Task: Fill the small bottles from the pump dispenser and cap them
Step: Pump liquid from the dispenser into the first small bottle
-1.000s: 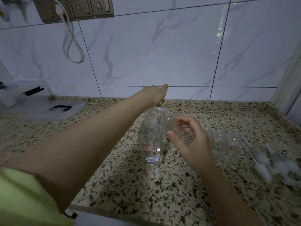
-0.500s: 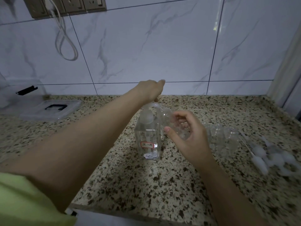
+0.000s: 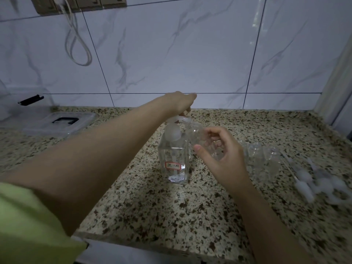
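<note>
Both hands work: my left hand (image 3: 181,101) presses flat on the pump dispenser (image 3: 174,151). My right hand (image 3: 221,159) grips a small bottle (image 3: 202,140) tilted at its spout.

Clear lidded box (image 3: 57,123) on speckled counter (image 3: 171,216), white cable (image 3: 80,44) above.

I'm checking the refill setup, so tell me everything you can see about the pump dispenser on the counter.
The pump dispenser is a clear, square-sided plastic bottle with a whitish pump on top. It stands upright on the speckled counter, with a small red-bordered label low on its front. The left hand rests on the pump head, and the right hand holds a small clear bottle at its spout. How full it is cannot be told.
</note>
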Available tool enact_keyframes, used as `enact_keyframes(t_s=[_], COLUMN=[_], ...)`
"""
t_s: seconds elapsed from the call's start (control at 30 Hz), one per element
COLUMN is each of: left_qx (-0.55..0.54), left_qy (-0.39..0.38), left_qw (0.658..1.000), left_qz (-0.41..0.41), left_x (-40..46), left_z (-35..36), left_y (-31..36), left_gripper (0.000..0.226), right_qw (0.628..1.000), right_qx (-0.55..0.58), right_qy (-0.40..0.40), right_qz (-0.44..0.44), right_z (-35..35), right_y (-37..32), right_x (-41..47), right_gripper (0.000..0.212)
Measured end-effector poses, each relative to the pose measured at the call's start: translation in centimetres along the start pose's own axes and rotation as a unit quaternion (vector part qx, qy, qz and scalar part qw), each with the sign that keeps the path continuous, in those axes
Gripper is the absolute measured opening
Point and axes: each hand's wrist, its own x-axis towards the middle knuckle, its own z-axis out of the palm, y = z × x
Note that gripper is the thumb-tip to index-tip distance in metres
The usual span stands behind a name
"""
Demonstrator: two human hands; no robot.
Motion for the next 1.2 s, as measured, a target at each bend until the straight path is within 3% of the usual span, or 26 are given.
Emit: enact_keyframes(t_s=[0.3, 0.47, 1.2], left_qx=[0.007, 0.008, 0.009], left_qy=[-0.037, -0.005, -0.045], left_qw=[0.999, 1.0, 0.999], left_qz=[-0.007, 0.001, -0.004], left_x=[-0.02, -0.15, 0.3], left_z=[0.26, 0.2, 0.01], left_y=[-0.27, 0.11, -0.05], left_gripper=[0.069, 0.066, 0.07], right_qw=[1.0, 1.0, 1.0], right_qx=[-0.008, -0.002, -0.011], right_qy=[-0.004, -0.001, -0.007], right_qz=[-0.004, 0.005, -0.004], right_z=[0.0, 0.04, 0.06], right_y=[0.17, -0.01, 0.13], right_x=[0.03, 0.0, 0.04], right_gripper=[0.029, 0.031, 0.032])
